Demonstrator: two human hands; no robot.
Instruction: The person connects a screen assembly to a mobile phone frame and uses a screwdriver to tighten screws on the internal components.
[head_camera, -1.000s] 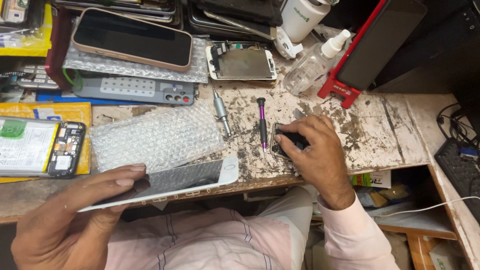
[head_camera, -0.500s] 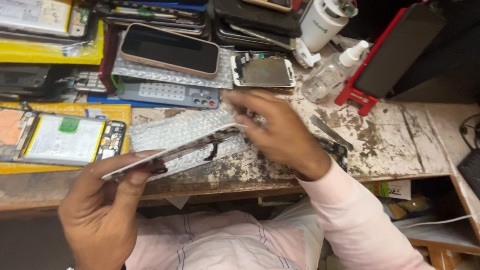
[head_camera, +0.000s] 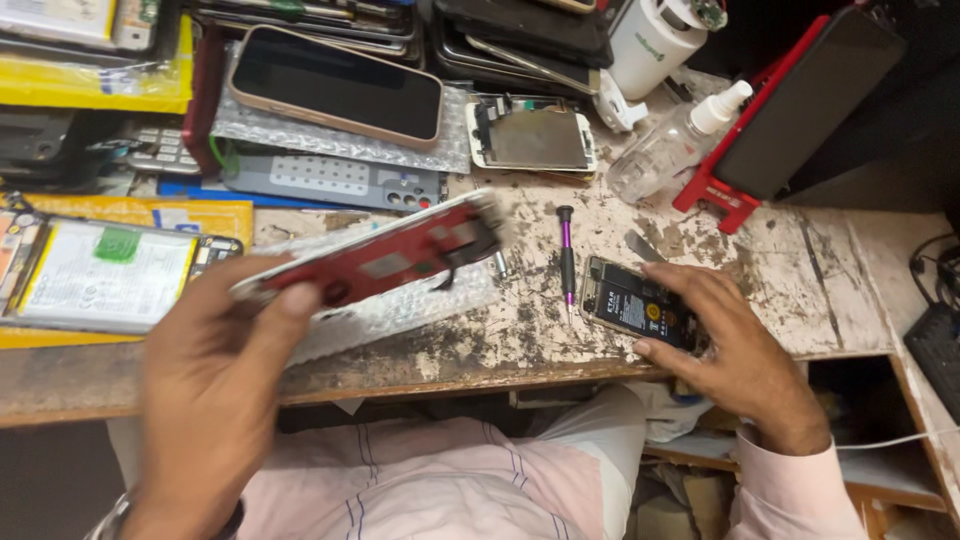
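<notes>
My left hand (head_camera: 215, 385) grips one end of a phone screen panel (head_camera: 385, 255), raised and tilted above the bench with its red inner side showing; it is blurred. Beneath it lies a sheet of bubble wrap (head_camera: 400, 310). My right hand (head_camera: 735, 350) rests on an opened phone body (head_camera: 635, 303) lying flat on the worn wooden bench (head_camera: 830, 290), fingers on its right end and thumb at its near edge. A purple-handled screwdriver (head_camera: 567, 255) lies just left of that phone body.
A phone in a pink case (head_camera: 335, 85) and a bare screen part (head_camera: 530, 135) lie at the back. A spray bottle (head_camera: 675, 145), white bottle (head_camera: 650, 40) and red stand with a tablet (head_camera: 790, 120) sit at right. An open phone with its battery (head_camera: 105, 275) lies at left.
My left hand has lifted and turned the screen panel so its red inner side faces up. My right hand left the panel and moved right onto the opened phone body.
</notes>
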